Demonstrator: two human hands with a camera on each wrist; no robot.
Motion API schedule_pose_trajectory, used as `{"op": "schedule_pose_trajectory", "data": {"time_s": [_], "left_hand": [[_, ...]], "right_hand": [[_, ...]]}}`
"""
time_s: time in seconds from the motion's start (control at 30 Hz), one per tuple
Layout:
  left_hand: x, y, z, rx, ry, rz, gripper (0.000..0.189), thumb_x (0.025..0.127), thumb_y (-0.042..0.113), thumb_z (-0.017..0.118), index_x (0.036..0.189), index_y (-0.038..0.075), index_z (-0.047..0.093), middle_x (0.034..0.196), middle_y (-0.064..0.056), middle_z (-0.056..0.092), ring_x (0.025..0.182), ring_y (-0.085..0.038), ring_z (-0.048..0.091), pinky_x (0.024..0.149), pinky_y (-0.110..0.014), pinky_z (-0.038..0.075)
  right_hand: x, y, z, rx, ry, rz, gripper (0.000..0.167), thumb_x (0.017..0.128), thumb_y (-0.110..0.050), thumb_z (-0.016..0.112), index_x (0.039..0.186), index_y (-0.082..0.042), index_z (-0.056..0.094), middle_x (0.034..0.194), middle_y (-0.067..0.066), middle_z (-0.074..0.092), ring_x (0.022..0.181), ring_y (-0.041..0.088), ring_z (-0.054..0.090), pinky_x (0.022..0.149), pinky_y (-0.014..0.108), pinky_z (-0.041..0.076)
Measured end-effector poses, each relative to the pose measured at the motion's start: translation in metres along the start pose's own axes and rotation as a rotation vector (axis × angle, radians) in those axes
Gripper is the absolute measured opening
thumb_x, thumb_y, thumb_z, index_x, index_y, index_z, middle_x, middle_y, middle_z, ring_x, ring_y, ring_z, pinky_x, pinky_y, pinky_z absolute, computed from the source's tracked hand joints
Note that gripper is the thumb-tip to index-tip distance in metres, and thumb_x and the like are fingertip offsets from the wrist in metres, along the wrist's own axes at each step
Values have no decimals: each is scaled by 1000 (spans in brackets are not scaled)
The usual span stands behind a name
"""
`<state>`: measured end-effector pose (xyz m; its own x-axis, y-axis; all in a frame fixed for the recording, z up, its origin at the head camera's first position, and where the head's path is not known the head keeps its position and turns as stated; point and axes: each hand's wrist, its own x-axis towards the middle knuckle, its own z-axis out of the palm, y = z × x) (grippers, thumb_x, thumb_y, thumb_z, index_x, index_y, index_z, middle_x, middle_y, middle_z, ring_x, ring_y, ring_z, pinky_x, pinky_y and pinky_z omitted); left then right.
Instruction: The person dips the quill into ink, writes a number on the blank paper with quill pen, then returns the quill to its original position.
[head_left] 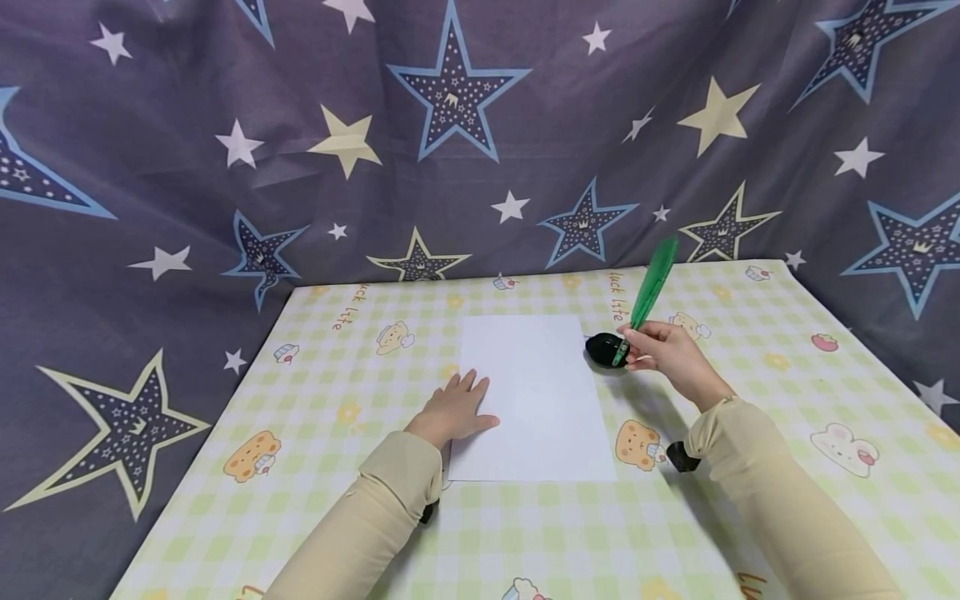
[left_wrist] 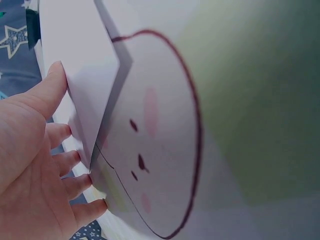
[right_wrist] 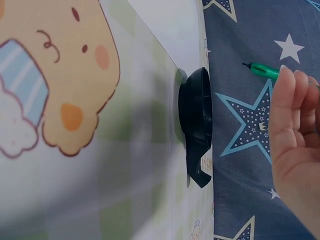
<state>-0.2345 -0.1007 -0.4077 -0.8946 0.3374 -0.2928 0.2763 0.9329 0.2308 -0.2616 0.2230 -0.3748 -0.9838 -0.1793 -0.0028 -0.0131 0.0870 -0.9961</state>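
Observation:
A white sheet of paper point(head_left: 536, 400) lies on the table. My left hand point(head_left: 453, 412) rests on its left edge with fingers spread; in the left wrist view the thumb and fingertips of that hand point(left_wrist: 35, 145) touch along the paper point(left_wrist: 82, 65). My right hand point(head_left: 663, 354) pinches a green feather pen point(head_left: 654, 282) near its lower end, the feather pointing up. In the right wrist view the pen's dark tip point(right_wrist: 247, 65) is bare, apart from a shallow black dish with a short curved handle point(right_wrist: 196, 115). This black dish point(head_left: 606, 350) sits right of the paper.
A green-and-white checked tablecloth point(head_left: 757, 358) with cartoon prints covers the table. Behind it hangs a dark curtain point(head_left: 300, 75) patterned with stars. Small black pieces point(head_left: 682, 457) show at the wrists, beside the sleeve cuffs.

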Motion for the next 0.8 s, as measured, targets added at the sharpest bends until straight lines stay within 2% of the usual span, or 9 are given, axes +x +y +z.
{"op": "schedule_pose_trajectory", "data": {"time_s": [0.13,0.23,0.33,0.5,0.8], "left_hand": [[1,0,1,1,-1,-5,71,91,46,51,147,9,24,151,-15,14,136,-36,10,105,-53,17],[2,0,1,5,-3,-9,72,91,46,51,147,9,24,151,-15,14,136,-36,10,106,-53,17],[2,0,1,12,-6,-12,72,91,47,50,147,10,23,151,-14,13,136,-35,9,106,-53,16],[2,0,1,11,-3,-12,72,91,47,50,147,10,24,151,-15,14,136,-35,10,106,-53,16],[4,-1,4,4,7,-8,72,91,47,50,147,10,23,151,-14,13,136,-36,9,106,-53,16]], "right_hand": [[0,1,-1,41,1,-13,28,92,-20,58,107,4,60,94,3,60,79,14,59,77,31,52],[1,3,-2,65,-4,-29,20,93,-16,57,102,1,61,102,-1,62,82,15,61,80,32,51],[1,5,-3,85,4,-37,17,93,-13,56,102,2,60,100,-1,63,82,15,63,81,31,50],[3,10,-5,117,16,-38,14,92,-7,56,105,-1,55,93,7,62,81,16,64,79,31,51],[5,12,-6,153,72,-53,18,91,1,55,103,10,46,86,6,65,77,14,65,76,28,52]]}}
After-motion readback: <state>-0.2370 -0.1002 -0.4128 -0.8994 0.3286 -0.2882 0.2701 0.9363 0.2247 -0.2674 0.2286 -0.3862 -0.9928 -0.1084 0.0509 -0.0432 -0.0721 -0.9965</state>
